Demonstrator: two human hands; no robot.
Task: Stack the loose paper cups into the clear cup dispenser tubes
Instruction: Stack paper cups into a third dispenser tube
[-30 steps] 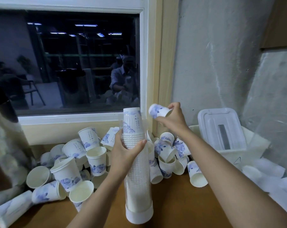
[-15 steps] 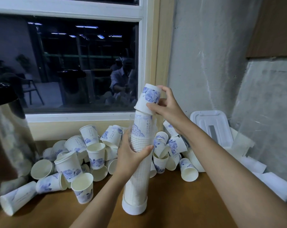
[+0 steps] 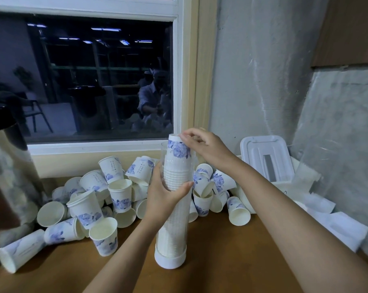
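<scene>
Gripping dispenser tube (image 3: 173, 220), left hand (image 3: 165, 194) curled round; right hand (image 3: 207, 144) pinching top cup (image 3: 178, 150).

A brown wooden worktop (image 3: 231, 261) fills the lower frame. Loose paper cups (image 3: 119, 193) are heaped along its back edge, left of centre to right, some upright, some on their sides. A clear tube (image 3: 172, 240) stands upright at centre on a white base. A metal urn (image 3: 7, 187) sits at far left, with a white lidded box (image 3: 265, 157) and white sheets (image 3: 337, 227) at right.
</scene>
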